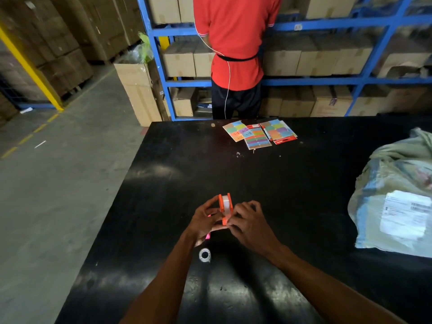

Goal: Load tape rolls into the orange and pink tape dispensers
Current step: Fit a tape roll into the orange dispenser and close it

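Observation:
Both of my hands hold the orange tape dispenser (pixel 225 208) over the black table (pixel 163 183). A clear tape roll sits inside it between its two orange sides. My left hand (pixel 205 220) grips its left side and my right hand (pixel 249 222) pinches its lower right end. Only a sliver of the pink dispenser (pixel 208 235) shows, beneath my left hand. Nearer to me on the table lies a loose clear tape roll (pixel 204 255), by my left forearm.
Packs of coloured sticky notes (pixel 258 133) lie at the table's far edge. A grey plastic parcel bag with a white label (pixel 395 202) fills the right side. A person in a red shirt (pixel 236 43) stands behind the table at blue shelving with cartons.

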